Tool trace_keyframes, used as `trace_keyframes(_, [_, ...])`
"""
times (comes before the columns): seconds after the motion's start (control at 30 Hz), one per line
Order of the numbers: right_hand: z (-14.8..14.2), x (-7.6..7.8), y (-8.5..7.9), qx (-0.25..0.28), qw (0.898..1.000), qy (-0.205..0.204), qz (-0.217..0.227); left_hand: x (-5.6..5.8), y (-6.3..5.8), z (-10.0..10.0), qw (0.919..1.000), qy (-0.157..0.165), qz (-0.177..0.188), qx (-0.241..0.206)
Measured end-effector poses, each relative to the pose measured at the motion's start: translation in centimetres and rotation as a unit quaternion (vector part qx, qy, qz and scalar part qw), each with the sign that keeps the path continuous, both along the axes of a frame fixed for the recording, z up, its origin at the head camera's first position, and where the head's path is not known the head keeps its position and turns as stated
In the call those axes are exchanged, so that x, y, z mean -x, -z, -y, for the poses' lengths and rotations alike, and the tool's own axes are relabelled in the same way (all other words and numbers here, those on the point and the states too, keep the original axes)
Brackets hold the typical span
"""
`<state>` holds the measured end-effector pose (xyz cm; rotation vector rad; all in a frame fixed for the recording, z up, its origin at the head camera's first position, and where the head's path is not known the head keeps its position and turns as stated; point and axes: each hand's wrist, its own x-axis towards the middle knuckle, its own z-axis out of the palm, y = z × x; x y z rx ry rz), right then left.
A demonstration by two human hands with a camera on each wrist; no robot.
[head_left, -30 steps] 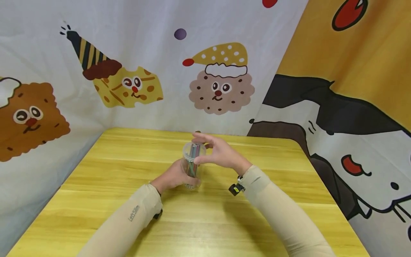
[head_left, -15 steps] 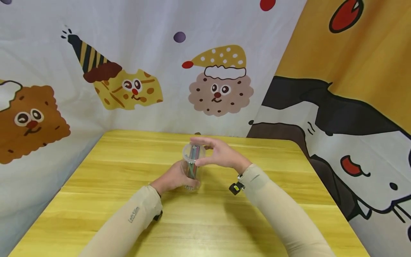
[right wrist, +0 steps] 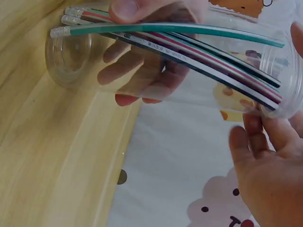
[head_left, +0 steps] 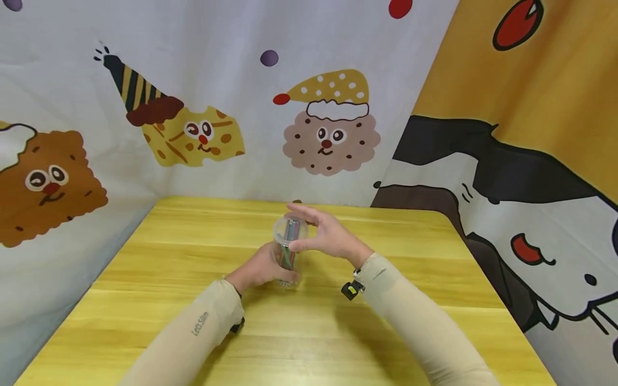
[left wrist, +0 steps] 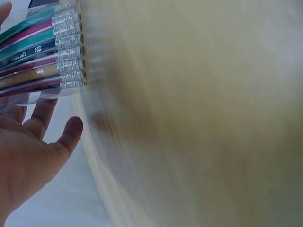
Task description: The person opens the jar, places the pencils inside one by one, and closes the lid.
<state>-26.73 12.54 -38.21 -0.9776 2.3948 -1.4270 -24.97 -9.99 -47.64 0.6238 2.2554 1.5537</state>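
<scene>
A clear plastic jar (right wrist: 75, 61) of pencils (right wrist: 189, 61) stands upright in the head view, near the middle of the table. My left hand (head_left: 260, 266) grips its lower body, thumb in front and fingers seen through the clear wall in the right wrist view. At the top, my right hand (head_left: 330, 236) holds the clear ridged lid (right wrist: 286, 80) between thumb and fingers. Green, red and dark pencils lean inside, eraser ends (left wrist: 71, 52) down at the jar's bottom. Part of the lid is hidden by the right hand.
The yellow wood-grain table (head_left: 309, 332) stretches around both forearms. Behind it hangs a white curtain (head_left: 217, 69) with cartoon prints, and an orange and black printed cloth (head_left: 555, 96) drapes at the right.
My right hand has shifted slightly left, its thumb and fingers set closer about the lid. The jar and my left hand have hardly moved.
</scene>
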Motion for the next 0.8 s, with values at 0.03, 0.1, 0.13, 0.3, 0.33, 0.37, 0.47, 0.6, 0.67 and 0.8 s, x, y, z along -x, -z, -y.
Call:
trace_keyframes(0.03, [0.1, -0.1, 0.1, 0.004, 1.0, 0.005, 0.001, 0.0, 0.1, 0.0, 1.0, -0.002, 0.0, 0.0])
trace_keyframes(0.1, [0.4, -0.5, 0.3, 0.015, 1.0, 0.022, -0.002, 0.1, 0.1, 0.0, 0.9999, -0.013, -0.005, 0.001])
trace_keyframes(0.13, [0.7, -0.8, 0.3, 0.023, 0.999, 0.033, -0.007, 0.1, 0.1, 0.1, 0.9998, -0.016, -0.008, 0.001])
trace_keyframes(0.3, [2.3, -2.2, 0.8, 0.05, 0.991, 0.111, -0.047, 0.4, 0.0, 0.1, 0.9991, -0.028, -0.031, 0.008])
trace_keyframes(0.33, [2.6, -2.5, 0.8, 0.049, 0.989, 0.127, -0.057, 0.4, -0.1, 0.1, 0.9988, -0.033, -0.035, 0.012])
trace_keyframes(0.37, [2.8, -2.7, 0.9, 0.045, 0.987, 0.141, -0.065, 0.5, -0.1, 0.1, 0.9985, -0.039, -0.036, 0.014])
trace_keyframes(0.47, [3.2, -3.1, 1.0, 0.026, 0.982, 0.17, -0.075, 0.5, -0.1, 0.0, 0.998, -0.053, -0.031, 0.015])
trace_keyframes(0.6, [2.5, -2.9, 1.4, -0.001, 0.985, 0.164, -0.05, 0.5, 0.2, 0.1, 0.9992, -0.034, -0.018, 0.013])
trace_keyframes(0.67, [1.6, -2.7, 1.6, -0.011, 0.986, 0.161, -0.03, 0.5, 0.3, 0.1, 0.9995, -0.025, -0.017, 0.011])
trace_keyframes(0.8, [-1.4, -1.8, 2.2, -0.023, 0.983, 0.179, -0.016, 0.5, 0.2, 0.4, 0.9994, -0.028, -0.02, 0.003])
